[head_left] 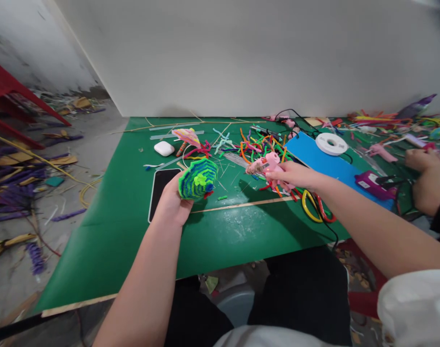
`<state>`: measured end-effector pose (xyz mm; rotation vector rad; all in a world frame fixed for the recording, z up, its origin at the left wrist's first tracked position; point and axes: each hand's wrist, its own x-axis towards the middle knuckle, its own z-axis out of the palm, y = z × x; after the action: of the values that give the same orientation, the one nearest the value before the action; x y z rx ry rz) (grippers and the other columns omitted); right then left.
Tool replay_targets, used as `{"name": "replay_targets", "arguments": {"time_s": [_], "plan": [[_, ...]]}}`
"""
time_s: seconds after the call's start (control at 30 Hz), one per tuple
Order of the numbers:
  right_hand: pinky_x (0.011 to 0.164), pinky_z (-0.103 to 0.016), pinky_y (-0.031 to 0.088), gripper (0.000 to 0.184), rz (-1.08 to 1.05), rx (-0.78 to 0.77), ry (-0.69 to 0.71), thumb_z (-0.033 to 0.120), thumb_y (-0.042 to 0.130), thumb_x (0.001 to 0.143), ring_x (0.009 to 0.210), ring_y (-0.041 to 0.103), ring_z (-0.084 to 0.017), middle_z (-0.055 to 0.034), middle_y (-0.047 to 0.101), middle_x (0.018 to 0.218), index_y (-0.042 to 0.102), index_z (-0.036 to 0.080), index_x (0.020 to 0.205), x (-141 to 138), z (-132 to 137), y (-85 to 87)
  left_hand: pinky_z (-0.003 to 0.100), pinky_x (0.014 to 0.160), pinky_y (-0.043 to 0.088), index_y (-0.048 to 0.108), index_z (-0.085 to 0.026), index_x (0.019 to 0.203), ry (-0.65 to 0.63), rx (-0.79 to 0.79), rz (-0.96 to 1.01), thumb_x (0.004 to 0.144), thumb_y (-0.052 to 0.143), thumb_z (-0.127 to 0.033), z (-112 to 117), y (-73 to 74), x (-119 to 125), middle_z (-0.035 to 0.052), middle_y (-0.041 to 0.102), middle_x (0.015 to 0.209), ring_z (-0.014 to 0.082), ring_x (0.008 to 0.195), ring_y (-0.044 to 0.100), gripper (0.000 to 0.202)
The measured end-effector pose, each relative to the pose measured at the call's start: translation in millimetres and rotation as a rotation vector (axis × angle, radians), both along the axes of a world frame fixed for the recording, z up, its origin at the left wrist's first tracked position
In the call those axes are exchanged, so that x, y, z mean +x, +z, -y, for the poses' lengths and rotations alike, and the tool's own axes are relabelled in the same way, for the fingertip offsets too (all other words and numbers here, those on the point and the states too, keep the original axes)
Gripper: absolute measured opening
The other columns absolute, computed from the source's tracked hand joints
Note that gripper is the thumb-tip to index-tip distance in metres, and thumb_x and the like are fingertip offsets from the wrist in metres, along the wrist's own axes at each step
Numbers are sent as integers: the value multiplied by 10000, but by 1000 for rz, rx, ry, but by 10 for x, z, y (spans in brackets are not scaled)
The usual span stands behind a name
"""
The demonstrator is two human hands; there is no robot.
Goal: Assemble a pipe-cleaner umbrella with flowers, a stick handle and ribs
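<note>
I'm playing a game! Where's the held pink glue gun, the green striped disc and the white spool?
Held pink glue gun [272, 161]: head view, its body.
Green striped disc [194, 170]: head view, striped face.
White spool [322, 145]: head view, flat flange.

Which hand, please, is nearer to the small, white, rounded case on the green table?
The left hand: holding a round, fuzzy green and blue piece, it is on the near side of the case, slightly right. The right hand, holding a pink glue gun, is much farther right.
</note>
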<state>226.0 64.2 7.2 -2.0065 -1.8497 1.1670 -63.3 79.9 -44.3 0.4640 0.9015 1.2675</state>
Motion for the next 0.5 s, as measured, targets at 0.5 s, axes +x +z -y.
{"name": "replay_targets", "arguments": {"time_s": [0.5], "plan": [[609,-290,437,391,258,404,137,474,553,768,753,588,-197,-62,612,925,554,187,1035,93,568,-377,209,533,546,625,-143,697,51,-65,97,805,482,-170,1,69,5,14,670,659,126,621,655,182]]}}
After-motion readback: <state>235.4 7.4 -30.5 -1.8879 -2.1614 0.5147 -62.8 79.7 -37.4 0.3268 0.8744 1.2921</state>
